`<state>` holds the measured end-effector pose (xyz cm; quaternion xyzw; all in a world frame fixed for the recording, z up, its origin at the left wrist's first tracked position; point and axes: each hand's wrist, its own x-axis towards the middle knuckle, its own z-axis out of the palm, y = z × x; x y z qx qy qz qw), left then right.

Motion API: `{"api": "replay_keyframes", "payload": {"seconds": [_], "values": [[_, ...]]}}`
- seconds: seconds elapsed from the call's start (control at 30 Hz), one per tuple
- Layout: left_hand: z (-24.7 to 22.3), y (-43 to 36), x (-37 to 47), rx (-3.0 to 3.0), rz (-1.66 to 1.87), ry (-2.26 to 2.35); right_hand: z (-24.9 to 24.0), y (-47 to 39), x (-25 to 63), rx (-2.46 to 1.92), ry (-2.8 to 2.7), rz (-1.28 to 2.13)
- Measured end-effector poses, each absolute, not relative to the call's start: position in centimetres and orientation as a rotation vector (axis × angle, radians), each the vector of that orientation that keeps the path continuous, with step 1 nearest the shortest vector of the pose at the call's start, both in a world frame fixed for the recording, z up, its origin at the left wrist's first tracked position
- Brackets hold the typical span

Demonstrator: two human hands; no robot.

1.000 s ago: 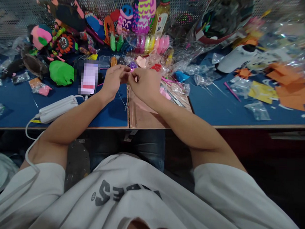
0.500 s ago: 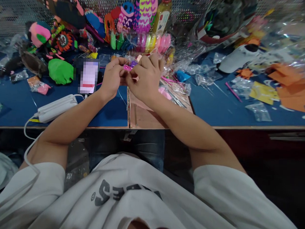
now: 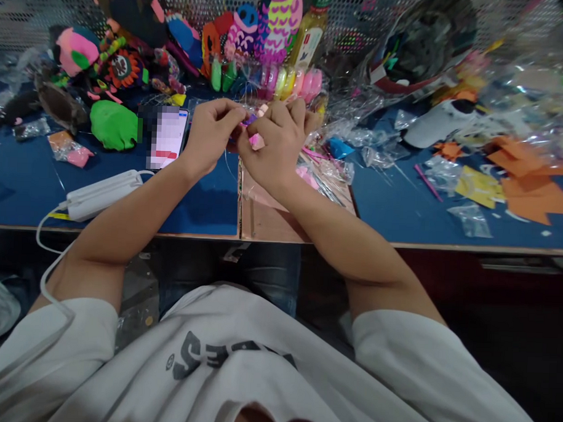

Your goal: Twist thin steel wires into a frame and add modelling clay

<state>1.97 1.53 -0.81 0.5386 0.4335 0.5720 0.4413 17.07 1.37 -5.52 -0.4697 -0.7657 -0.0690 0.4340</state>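
Note:
My left hand [image 3: 213,135] and my right hand [image 3: 275,140] meet above the wooden board [image 3: 281,220]. A small pink piece [image 3: 255,140] shows between the fingers of my right hand, which are closed on it. The fingertips of my left hand are pinched together against the same pink and purple material; their exact hold is partly hidden. Just behind the hands are tubs of coloured clay [image 3: 293,82] in clear wrap. Thin metal tools [image 3: 326,189] and a pink lump [image 3: 307,177] lie right of my right hand.
Left of my hands lie a phone [image 3: 169,136], a white power bank [image 3: 104,195] with a cable, and a green clay piece [image 3: 113,125]. Clay figures [image 3: 279,26] and a bottle [image 3: 310,36] stand behind. Orange sheets [image 3: 536,189], a white shape [image 3: 439,121] and plastic wrappers are at right.
My left hand has risen slightly and turned, its fingertips now pinched nearer my right hand. More of the pink piece shows at my right hand's fingers. The view has shifted a little.

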Motion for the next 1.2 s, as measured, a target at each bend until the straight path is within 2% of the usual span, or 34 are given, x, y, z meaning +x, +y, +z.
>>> {"api": "replay_keyframes", "payload": {"seconds": [0.43,0.63,1.2], "values": [[-2.5,3.8,0.5,1.296,1.332,1.079,-5.3,1.8,17.3,-1.177,-2.046,-0.14],[-2.7,3.7,0.8,1.213,1.405,1.116,-5.5,2.1,17.3,-1.187,-2.084,-0.129],[-1.7,3.5,0.9,0.782,1.342,0.976,-4.9,1.8,17.2,-1.14,-2.011,-0.022]]}}
